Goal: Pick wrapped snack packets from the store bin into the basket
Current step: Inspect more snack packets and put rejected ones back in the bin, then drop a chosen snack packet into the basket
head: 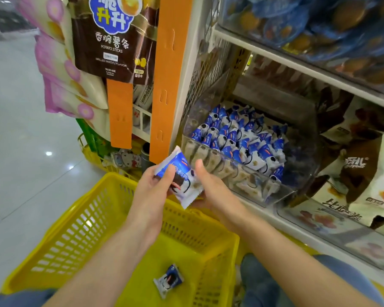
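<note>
Store shelf [297, 67], crimped blue-white packet [186, 181]

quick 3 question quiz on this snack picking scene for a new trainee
1. True or false: the yellow basket already contains one loose packet.
2. Who holds the raised packet? A one hand, B both hands, C nobody.
3. Fill in: the stocked packets in the clear bin are blue and ____.
Key: 1 true; 2 B, left hand and right hand; 3 white.
</note>
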Tool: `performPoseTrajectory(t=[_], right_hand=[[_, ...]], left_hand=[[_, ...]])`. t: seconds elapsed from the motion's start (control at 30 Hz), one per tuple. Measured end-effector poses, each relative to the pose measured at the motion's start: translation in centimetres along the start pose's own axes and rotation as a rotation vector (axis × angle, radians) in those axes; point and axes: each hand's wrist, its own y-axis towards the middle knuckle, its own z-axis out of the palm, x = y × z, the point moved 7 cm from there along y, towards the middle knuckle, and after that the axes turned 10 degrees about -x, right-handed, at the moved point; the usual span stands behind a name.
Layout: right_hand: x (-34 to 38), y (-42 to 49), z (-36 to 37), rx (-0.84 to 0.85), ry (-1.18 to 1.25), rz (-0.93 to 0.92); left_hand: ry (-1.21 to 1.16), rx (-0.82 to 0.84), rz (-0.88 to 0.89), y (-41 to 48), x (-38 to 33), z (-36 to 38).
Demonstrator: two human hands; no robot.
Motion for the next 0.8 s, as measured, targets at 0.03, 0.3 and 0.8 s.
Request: performPoseTrajectory(t=[0.03,0.3,0.8], right_hand=[[-0.1,-0.2,0.4,0.023,0.046,0.002],[1.3,-0.3,-2.5,-0.259,-0.181,-0.328],[-0.5,-0.9,-2.7,-0.042,-0.373,-0.384]], left_hand=[[-0.065,-0.022,-0.022,0.1,0.2,-0.3],[0.558,-0.071,0.433,-0.1,-1.3,-0.5],[0.281,0.116,0.086,-1.3,-0.3,0.0]])
